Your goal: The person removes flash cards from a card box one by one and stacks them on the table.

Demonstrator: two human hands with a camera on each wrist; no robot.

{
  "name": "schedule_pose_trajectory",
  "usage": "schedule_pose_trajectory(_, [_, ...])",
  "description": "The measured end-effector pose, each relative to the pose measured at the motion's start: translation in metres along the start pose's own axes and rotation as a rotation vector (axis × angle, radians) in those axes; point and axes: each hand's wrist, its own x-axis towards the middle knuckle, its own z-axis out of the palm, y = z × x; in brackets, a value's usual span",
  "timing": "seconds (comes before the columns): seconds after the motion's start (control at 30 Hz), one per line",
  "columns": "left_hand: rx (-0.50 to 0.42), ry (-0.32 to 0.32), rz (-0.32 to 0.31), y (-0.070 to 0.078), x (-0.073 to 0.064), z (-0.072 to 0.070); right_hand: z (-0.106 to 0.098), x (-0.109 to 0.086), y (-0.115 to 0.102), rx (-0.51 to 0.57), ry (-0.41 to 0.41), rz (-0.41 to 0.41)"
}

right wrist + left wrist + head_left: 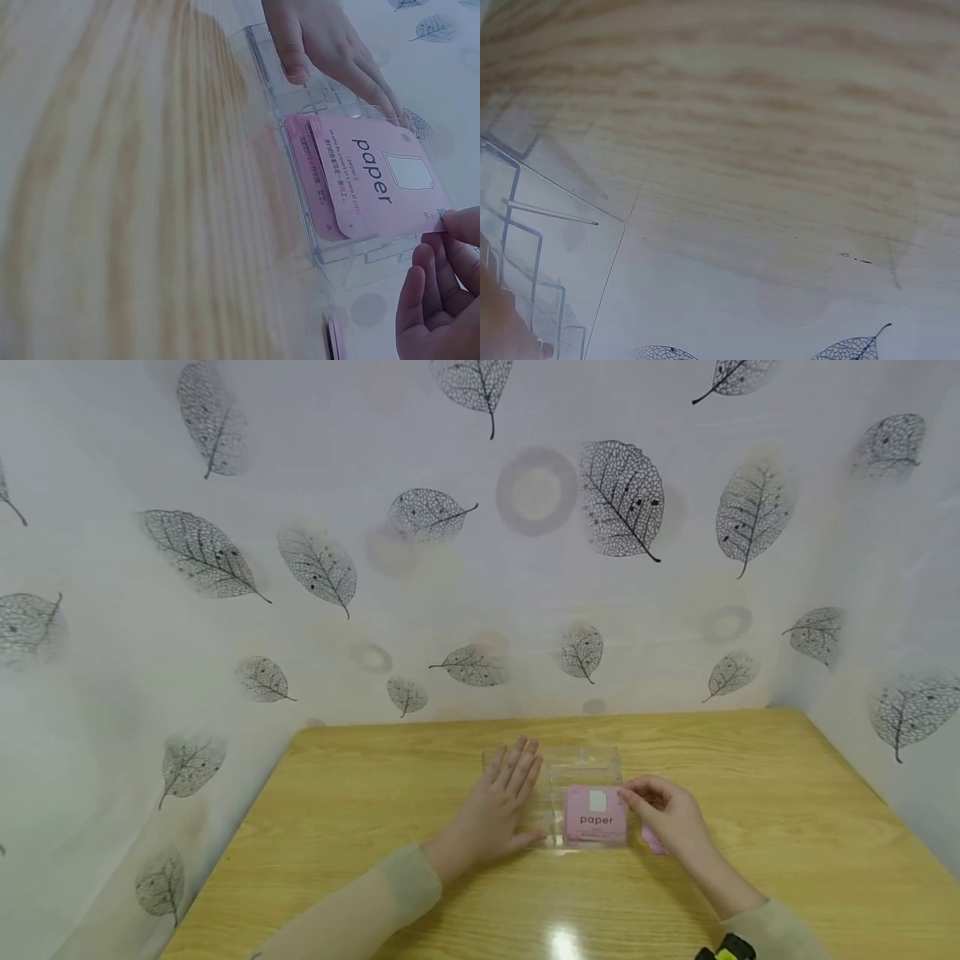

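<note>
A clear plastic box with several compartments (585, 758) lies on the wooden table. My left hand (501, 806) rests over its left part, fingers straight and thumb spread at the near edge. In the right compartment is a pink card (316, 187), and over it sits another pink card printed "paper" (397, 169), a little tilted. My right hand (667, 818) pinches this upper card's corner between thumb and finger, at the box's right side. More pink cards (652, 839) lie on the table, partly hidden under my right hand. The left wrist view catches only a blurred edge of the left hand (506, 330).
The wooden table (360, 802) runs back to a pale wall covering (480, 593) with leaf prints, which also stands at both sides. A dark band with a yellow part (726, 949) is at the right wrist.
</note>
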Motion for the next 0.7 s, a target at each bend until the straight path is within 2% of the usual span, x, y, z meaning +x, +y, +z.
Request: schedule_pose_trajectory(0.7, [-0.015, -0.012, -0.004, 0.0, -0.0006, -0.0024, -0.002, 0.0025, -0.0037, -0.019, 0.026, 0.023])
